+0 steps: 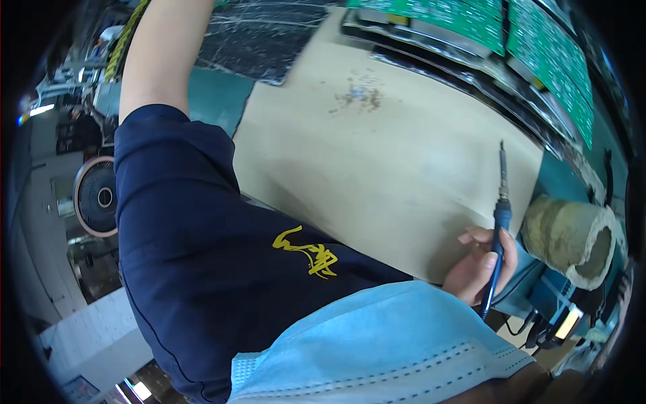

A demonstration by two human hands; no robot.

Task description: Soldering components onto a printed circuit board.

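My right hand (479,266) is closed around the blue handle of a soldering iron (502,214), near the right edge of a beige work sheet (404,168). The iron's metal tip points away from me and touches no circuit board. On the left, my bare left forearm (161,64) reaches forward from a dark blue sleeve. The left hand itself lies beyond the top edge of the picture. Along the far right, green circuit boards (464,23) stand in a row on a dark holder.
Small brown and silvery debris (360,99) is scattered on the sheet's far part. A black marbled plate (259,47) lies at the far left. Right of my right hand is a thick, stained hollow cylinder (572,236), with cables beside it. A round fan (101,196) stands in the left background.
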